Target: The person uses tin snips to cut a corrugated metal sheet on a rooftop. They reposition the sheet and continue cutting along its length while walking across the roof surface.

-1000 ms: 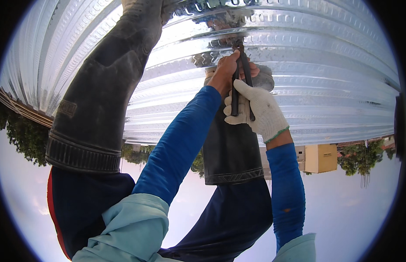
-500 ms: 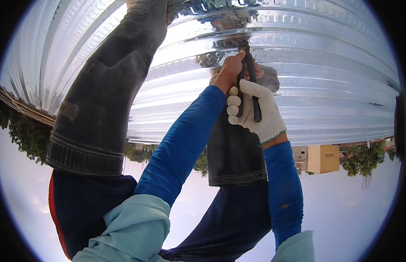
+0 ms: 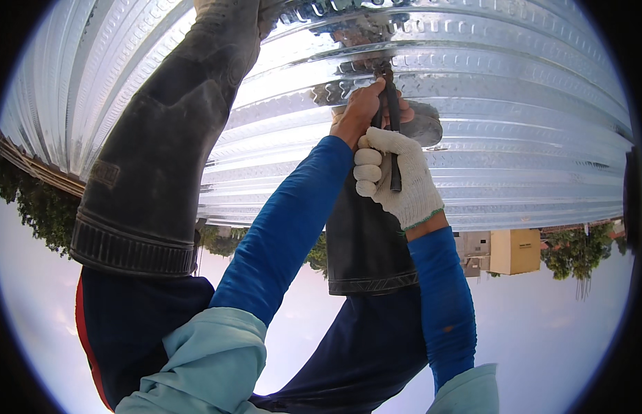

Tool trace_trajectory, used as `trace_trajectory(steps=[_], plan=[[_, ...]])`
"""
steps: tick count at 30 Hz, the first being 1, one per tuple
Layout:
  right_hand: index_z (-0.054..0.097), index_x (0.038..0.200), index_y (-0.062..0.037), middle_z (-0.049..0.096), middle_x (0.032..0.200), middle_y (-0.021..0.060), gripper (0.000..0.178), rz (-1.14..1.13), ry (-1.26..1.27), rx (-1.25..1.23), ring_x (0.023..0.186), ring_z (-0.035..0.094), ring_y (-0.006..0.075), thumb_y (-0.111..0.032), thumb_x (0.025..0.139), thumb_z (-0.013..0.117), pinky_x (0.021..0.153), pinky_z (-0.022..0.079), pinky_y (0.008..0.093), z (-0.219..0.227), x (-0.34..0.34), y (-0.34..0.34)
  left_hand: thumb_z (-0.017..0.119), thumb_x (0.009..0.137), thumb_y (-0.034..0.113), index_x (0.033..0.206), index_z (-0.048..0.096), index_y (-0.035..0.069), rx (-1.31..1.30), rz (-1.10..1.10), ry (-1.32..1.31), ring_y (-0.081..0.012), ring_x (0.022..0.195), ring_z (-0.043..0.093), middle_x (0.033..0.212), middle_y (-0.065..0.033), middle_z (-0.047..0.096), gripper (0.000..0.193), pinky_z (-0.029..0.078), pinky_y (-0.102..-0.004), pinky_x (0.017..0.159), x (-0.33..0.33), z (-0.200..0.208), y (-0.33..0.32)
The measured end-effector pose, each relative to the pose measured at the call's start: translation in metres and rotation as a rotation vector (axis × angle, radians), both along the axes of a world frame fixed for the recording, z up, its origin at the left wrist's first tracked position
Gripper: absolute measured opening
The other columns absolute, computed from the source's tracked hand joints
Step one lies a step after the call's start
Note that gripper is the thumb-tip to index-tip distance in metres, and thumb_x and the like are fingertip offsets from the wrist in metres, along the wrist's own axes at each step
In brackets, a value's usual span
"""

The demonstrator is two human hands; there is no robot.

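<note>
A dark pair of long-handled pliers (image 3: 394, 159) points away from me, its jaws down at a raised seam of the shiny metal sheeting (image 3: 514, 124). My bare left hand (image 3: 362, 110) is closed around the upper part of the handles, the thumb lying along them toward the jaws. Some of its fingers show on the far right side of the tool. My right hand (image 3: 400, 172), in a white knit glove, wraps the lower handles, and one handle end sticks out below the thumb. What the jaws bite on is too small to make out.
My black rubber boots (image 3: 162, 138) stand on the ribbed sheeting, one at left and one behind my hands. Raised ribs run across the surface. Beyond its edge are trees (image 3: 38, 214), a tan box-shaped building (image 3: 514, 252) and sky.
The handles have come closer together. My gloved right hand has shifted slightly left with the handle it grips, while my left hand has barely moved.
</note>
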State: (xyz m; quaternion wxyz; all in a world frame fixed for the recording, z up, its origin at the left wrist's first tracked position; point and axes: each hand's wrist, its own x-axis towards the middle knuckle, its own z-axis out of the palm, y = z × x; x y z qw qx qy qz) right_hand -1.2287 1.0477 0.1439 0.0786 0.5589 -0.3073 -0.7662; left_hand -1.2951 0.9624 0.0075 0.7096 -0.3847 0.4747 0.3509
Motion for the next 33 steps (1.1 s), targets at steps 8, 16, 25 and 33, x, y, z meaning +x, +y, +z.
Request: trace_trajectory(steps=[8, 16, 25, 33], plan=[[0.066, 0.096, -0.0093, 0.064, 0.076, 0.0031, 0.015, 0.155, -0.118, 0.095, 0.061, 0.064, 0.0169, -0.022, 0.102, 0.061, 0.053, 0.057, 0.0309, 0.02, 0.005, 0.008, 0.035, 0.113, 0.036, 0.111, 0.059, -0.008, 0.029, 0.037, -0.093, -0.036, 0.085, 0.077, 0.089, -0.0215, 0.071, 0.05, 0.068, -0.0466, 0.078, 0.017, 0.004, 0.005], [0.061, 0.129, 0.0131, 0.073, 0.105, 0.0263, 0.052, 0.558, 0.008, 0.277, 0.085, 0.078, 0.0339, -0.028, 0.098, 0.068, 0.072, 0.068, 0.0401, 0.023, 0.053, 0.037, 0.038, 0.113, 0.036, 0.115, 0.059, -0.013, 0.049, -0.059, -0.091, -0.041, 0.093, 0.076, 0.105, -0.0323, 0.072, 0.053, 0.066, -0.044, 0.08, 0.003, 0.025, 0.0], [0.068, 0.116, 0.0073, 0.075, 0.097, 0.0213, 0.04, 0.615, -0.018, 0.253, 0.077, 0.077, 0.0307, -0.024, 0.092, 0.075, 0.068, 0.067, 0.0362, -0.002, 0.028, 0.041, 0.032, 0.114, 0.033, 0.117, 0.059, -0.011, 0.019, -0.055, -0.024, -0.0413, 0.096, 0.076, 0.105, -0.0309, 0.072, 0.052, 0.066, -0.0467, 0.085, -0.012, 0.008, -0.001], [0.069, 0.111, 0.0051, 0.075, 0.098, 0.0186, 0.034, 0.534, -0.059, 0.299, 0.081, 0.078, 0.0297, -0.024, 0.094, 0.072, 0.068, 0.067, 0.0368, 0.007, 0.022, 0.037, 0.033, 0.114, 0.032, 0.119, 0.056, -0.011, -0.018, 0.007, -0.03, -0.0429, 0.098, 0.075, 0.105, -0.0325, 0.071, 0.049, 0.066, -0.0482, 0.087, -0.013, 0.015, 0.008]])
